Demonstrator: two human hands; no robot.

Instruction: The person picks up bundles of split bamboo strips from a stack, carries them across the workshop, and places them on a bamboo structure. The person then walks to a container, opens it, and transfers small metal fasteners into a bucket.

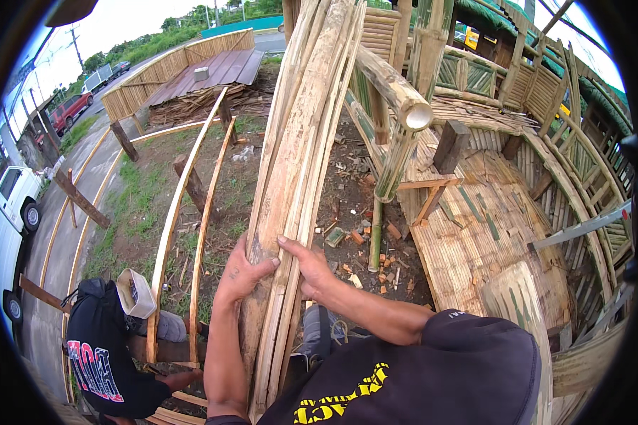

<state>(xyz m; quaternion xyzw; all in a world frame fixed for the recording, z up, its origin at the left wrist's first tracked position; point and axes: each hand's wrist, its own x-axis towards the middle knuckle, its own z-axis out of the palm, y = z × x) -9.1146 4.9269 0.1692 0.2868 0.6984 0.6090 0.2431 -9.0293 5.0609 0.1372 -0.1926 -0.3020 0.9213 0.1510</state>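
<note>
A long bundle of split bamboo slats (290, 170) runs up the middle of the view, from against my body to beyond the top edge. My left hand (242, 271) is closed round its left edge, thumb lying across the top. On the opposite edge, my right hand (307, 265) grips it with the thumb pressed on the upper face. The fingers of both hands are partly hidden under the bundle. Its broad, pale top piece has brown patches, and narrower strips show along its sides.
A person in a black shirt (106, 354) bends at lower left beside a white container (136, 294). Long wooden strips (174, 205) span short posts there. Right of the bundle stand a thick bamboo pole (393, 88) and a bamboo-slat floor (475, 248). Brick pieces litter the soil.
</note>
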